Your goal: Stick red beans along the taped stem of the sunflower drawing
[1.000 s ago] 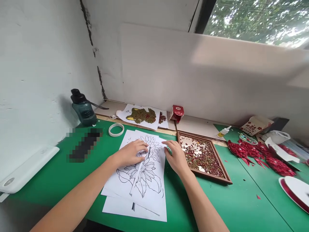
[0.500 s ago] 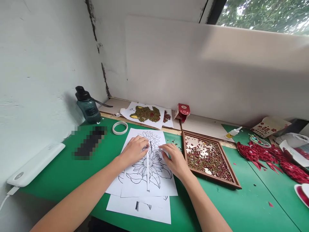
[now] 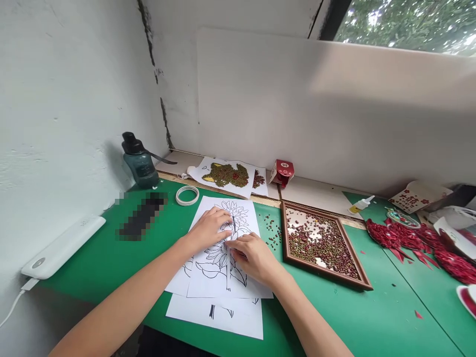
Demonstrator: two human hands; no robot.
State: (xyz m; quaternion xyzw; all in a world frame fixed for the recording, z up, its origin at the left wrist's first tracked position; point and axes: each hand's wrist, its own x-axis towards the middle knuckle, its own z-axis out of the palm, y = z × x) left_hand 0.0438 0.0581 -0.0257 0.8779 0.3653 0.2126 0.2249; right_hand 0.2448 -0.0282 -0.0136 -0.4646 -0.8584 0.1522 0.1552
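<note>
On the green table lies a sheet with a line-drawn sunflower [image 3: 211,290], on top of other white sheets. A narrow white strip [image 3: 228,270], perhaps tape, runs down the middle of the drawing. My left hand [image 3: 210,229] rests on the upper left of the sheet, palm down, fingers spread toward the strip. My right hand [image 3: 256,255] lies over the right half, its extended index fingertip touching the strip near the flower's centre and its thumb lower down. Both hands look open, and they cover much of the flower.
A framed tray [image 3: 366,286] of mixed beans stands to the right, with loose beans [image 3: 273,233] beside it. A tape roll [image 3: 187,195], dark bottle [image 3: 141,163] and white device [image 3: 63,247] sit left. Behind lies a bean picture [image 3: 226,176]; a glue bottle [image 3: 360,205] and red bundles [image 3: 390,235] lie right.
My right hand has moved left and down from the sheet's right edge onto the strip at the flower's centre. My left hand stays nearly in place. The view has shifted slightly.
</note>
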